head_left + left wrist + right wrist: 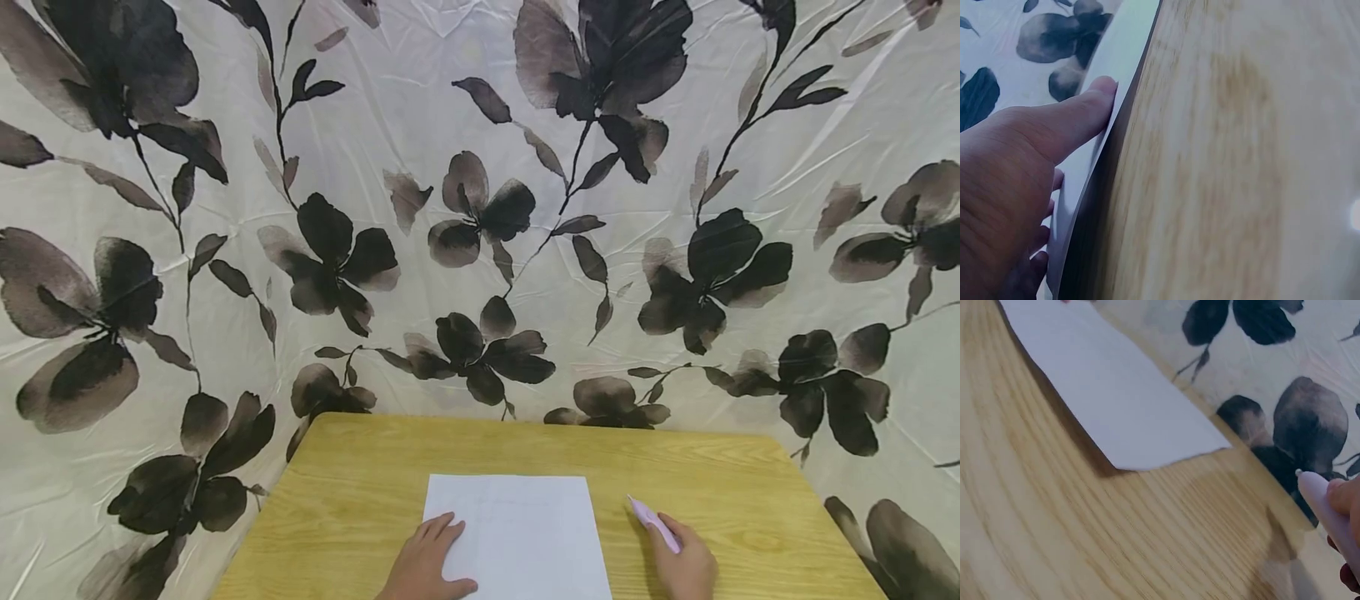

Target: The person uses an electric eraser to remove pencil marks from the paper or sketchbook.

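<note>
A sheet of white paper [525, 533] lies on the wooden table, with faint marks near its upper part. My left hand [430, 557] rests on the paper's left side, fingers and thumb spread. In the left wrist view, the thumb [1079, 115] presses on the sheet, whose near edge stands slightly off the wood. To the right of the paper, my right hand [686, 565] grips a lilac pen-shaped tool [654, 525], its thin tip pointing up and left, apart from the sheet. The right wrist view shows the tool's rounded nose [1316, 490] and small tip; its exact kind is unclear.
The yellow wooden table [360, 450] has rounded far corners. Behind it and at both sides hangs a pale cloth [420, 92] printed with dark flowers. Bare wood lies between the paper and the right hand.
</note>
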`<state>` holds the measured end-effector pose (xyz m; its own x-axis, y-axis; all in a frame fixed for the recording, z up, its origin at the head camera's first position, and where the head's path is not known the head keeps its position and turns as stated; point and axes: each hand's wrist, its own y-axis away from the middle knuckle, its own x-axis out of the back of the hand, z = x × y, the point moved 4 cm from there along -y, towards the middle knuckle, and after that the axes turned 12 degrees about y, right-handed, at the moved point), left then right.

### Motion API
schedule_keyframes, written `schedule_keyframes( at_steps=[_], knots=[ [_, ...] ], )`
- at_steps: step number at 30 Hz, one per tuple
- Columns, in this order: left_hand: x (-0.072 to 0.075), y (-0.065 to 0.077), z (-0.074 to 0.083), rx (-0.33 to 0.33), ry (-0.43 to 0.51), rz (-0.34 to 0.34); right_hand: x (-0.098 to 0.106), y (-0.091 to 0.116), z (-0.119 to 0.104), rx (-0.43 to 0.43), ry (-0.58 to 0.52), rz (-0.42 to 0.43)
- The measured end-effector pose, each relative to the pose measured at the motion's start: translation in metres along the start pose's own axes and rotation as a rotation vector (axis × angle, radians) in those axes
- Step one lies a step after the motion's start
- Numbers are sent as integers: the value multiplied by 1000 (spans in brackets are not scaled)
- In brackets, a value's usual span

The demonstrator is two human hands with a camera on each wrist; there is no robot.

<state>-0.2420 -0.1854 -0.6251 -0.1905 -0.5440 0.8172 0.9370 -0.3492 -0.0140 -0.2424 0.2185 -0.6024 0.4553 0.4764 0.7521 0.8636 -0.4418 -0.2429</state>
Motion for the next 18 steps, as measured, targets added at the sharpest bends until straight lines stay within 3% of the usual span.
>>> schedule_keyframes(
  at_steps=[5, 10, 18],
  knots=[
    [2, -4, 1, -10, -16, -13, 9, -11, 12, -22, 28, 61],
    [-1, -7, -4, -25, -36, -7, 12, -21, 20, -29, 30, 54],
    [-3, -8, -6, -42, -104, -19, 15, -38, 30, 93, 88, -19]
  ],
)
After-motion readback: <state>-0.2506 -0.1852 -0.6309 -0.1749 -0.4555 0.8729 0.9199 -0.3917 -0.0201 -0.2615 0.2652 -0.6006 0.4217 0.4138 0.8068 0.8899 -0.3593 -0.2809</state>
